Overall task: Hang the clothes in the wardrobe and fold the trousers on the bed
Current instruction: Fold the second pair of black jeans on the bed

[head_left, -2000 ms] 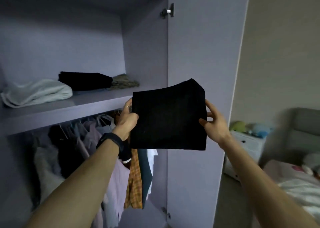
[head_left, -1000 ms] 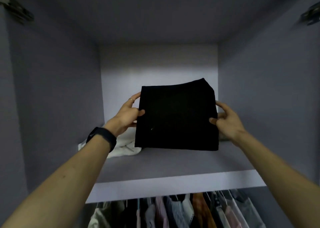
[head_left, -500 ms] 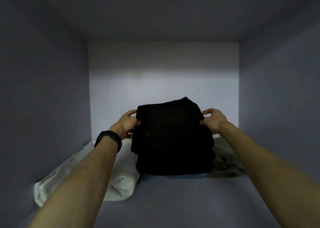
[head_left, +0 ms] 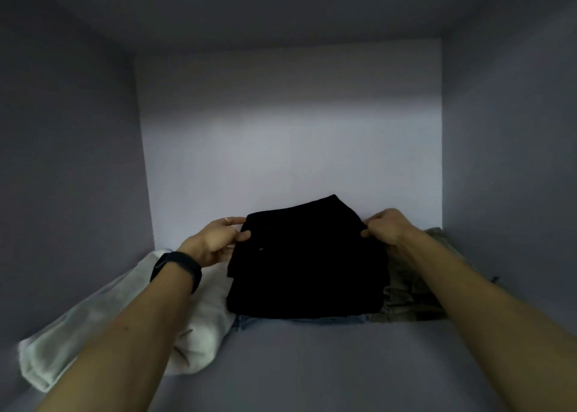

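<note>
On the near lip of the wardrobe shelf (head_left: 312, 368) the board is bare, and both forearms reach in over it. A dark wristband (head_left: 176, 269) sits on the left wrist. To the left of that arm a white garment (head_left: 125, 327) lies loosely bundled along the shelf, its inner end touching the dark stack. A strip of blue denim (head_left: 299, 321) peeks out at the bottom of the stack, so the pile looks to be built one folded piece on another. Over the denim sits a black pile (head_left: 306, 293), and on top of it the folded black trousers (head_left: 306, 236). Where one black piece ends and the next begins is hard to make out in this light.

The left hand (head_left: 218, 239) pinches the trousers' left edge, thumb in front and fingers tucked behind. The right hand (head_left: 385, 229) pinches the right edge in much the same way. Holding both sides, I'd judge, keeps the fold square and flat, so it lands in line with what lies beneath instead of slumping open. An olive garment (head_left: 409, 299) lies crumpled against the stack's right side, partly hidden by the right arm. Behind everything stands the pale back wall (head_left: 290, 146), with the stack near it.
</note>
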`<state>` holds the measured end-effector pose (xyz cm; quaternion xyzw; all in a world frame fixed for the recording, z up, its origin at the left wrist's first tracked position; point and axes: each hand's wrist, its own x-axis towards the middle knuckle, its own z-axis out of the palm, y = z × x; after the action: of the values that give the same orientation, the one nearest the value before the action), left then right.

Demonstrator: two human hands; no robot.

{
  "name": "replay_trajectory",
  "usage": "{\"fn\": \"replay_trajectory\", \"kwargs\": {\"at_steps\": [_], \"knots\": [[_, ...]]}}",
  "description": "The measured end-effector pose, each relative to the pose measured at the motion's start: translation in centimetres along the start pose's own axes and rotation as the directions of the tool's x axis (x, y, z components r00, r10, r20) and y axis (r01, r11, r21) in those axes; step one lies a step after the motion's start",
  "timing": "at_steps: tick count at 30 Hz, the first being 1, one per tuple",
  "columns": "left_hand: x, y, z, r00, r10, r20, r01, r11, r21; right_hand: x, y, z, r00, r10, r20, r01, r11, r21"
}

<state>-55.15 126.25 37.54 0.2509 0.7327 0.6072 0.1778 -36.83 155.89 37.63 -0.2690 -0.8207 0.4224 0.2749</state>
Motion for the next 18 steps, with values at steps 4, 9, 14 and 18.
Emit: {"fn": "replay_trajectory", "kwargs": {"at_steps": [4,9,14,18], "knots": [[-0.3,1.0,0.5,1.000,0.006,-0.012,-0.006,0.999,0.044,-0.1,-0.8,-1.5,1.000,-0.028,-0.013,0.027,0.997,-0.069],[-0.7,0.5,1.6,0.999,0.019,-0.036,-0.019,1.000,0.011,-1.4,1.1,0.2,0.998,-0.039,0.053,0.043,0.996,-0.074],[-0.4,-0.3,0.1,0.999,-0.015,-0.052,0.014,1.000,-0.020,-2.0,0.5,1.1,0.999,-0.052,-0.002,0.052,0.994,0.098],[-0.8,-2.1,-0.1,0.999,-0.049,0.006,0.049,0.998,0.025,-2.4,1.1,2.2,0.997,-0.070,0.033,0.075,0.981,-0.180]]}}
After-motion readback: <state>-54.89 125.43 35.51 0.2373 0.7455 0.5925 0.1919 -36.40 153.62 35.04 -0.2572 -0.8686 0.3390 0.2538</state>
